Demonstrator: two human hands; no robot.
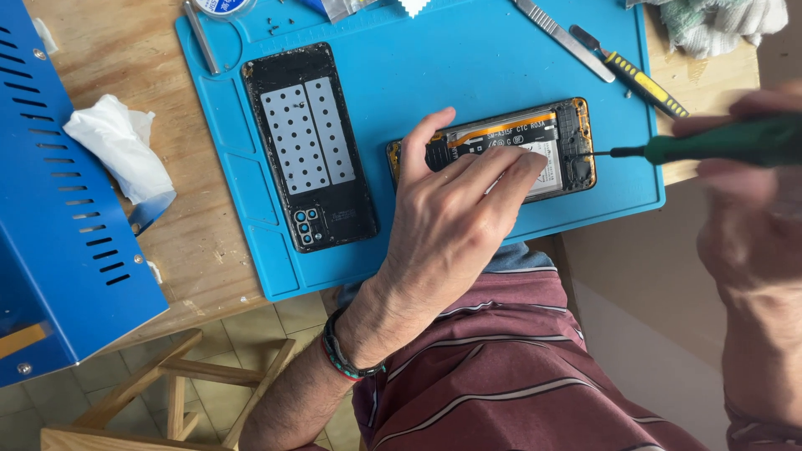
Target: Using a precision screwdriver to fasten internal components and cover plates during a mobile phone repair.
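Nearest the camera, at the bottom of the frame: a maroon striped shirt, and left of it a wooden stool over a tiled floor.

Rising from lower centre, the left hand, beaded bracelet at the wrist. Spread flat, fingers extended and pressed on the opened phone, thumb hooked over its upper edge; gripping nothing, just pinning it down.

At the right edge, large and blurred, the right hand. Closed around the green handle of a screwdriver, held roughly level, its thin dark tip touching the right end of the phone.

Opened phone lying lengthwise right of centre on the blue work mat, orange-rimmed frame, white battery and black boards exposed, partly hidden beneath the fingers.

Left of it on the same mat, well apart: the black back cover, inner side up, two grey perforated pads on it, camera cluster toward its lower end.

Off the mat at left, on the wooden table: a crumpled white tissue, and beyond it a blue slotted metal casing along the left edge.

Farthest, along the top: a metal blade tool and a yellow-and-black handled tool at upper right, a bundled cloth in the corner, tiny screws scattered at upper left of the mat.
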